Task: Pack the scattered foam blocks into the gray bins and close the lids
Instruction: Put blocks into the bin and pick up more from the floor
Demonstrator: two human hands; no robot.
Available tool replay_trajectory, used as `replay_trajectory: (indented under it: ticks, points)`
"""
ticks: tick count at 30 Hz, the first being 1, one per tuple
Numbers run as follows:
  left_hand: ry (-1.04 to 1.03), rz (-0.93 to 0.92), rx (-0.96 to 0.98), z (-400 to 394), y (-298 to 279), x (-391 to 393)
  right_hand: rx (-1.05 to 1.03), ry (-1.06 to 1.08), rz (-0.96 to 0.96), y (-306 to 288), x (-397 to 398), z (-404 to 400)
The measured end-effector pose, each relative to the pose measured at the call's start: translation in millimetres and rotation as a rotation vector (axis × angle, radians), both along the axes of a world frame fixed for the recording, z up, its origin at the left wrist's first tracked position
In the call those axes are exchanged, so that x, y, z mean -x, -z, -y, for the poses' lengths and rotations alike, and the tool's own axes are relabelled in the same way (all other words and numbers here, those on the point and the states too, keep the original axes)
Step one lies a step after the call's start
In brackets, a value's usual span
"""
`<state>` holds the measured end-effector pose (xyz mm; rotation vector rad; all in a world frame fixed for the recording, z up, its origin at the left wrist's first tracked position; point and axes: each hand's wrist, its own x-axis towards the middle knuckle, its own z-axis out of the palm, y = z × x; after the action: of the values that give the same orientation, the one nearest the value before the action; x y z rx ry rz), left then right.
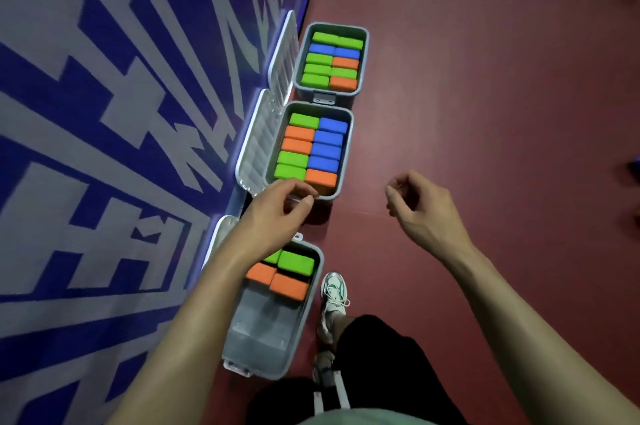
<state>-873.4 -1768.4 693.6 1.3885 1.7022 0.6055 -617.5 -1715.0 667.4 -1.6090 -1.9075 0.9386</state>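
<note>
Red floor beside a blue-and-white wall carries three gray bins (347, 147) with lids (254, 144) propped open for loading. Left hand (277, 210), fingers loosely curled, and right hand (417, 208) hold nothing; blocks (320, 178) fill two bins, the near one partly.

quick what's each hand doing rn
left hand: fingers curled at the middle bin's near rim, grip unclear
right hand: loosely curled, holding nothing

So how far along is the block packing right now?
The far bin and middle bin look full. The left hand hovers at the middle bin's near rim; the right hand holds nothing. Left: fill the half-empty near bin, close all three lids.
</note>
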Motion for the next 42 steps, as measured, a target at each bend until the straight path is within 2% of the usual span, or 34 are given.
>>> replay_trajectory:
  ticks: [7,12,19,25,32,42]
  points:
    - [0.168,0.193,-0.046,47.3,-30.0,-103.3,0.020,0.187,-0.100,-56.3,-85.1,118.0]
    - [0.359,0.214,-0.081,53.9,-51.4,-206.0,0.046,0.428,-0.178,-74.9,-185.8,176.8]
    - [0.616,0.157,-0.066,48.0,-71.9,-386.7,0.030,0.773,-0.331,-67.6,-345.8,233.6]
    - [0.721,0.212,-0.050,36.5,-86.0,-576.0,0.022,0.878,-0.319,-76.6,-505.9,260.1]
    - [0.716,0.302,-0.088,8.7,-98.9,-740.6,0.004,0.874,-0.297,-97.3,-673.4,234.9]
    - [0.632,0.358,-0.089,-126.0,-93.5,-880.4,-0.072,0.809,-0.343,-101.8,-814.5,71.0]
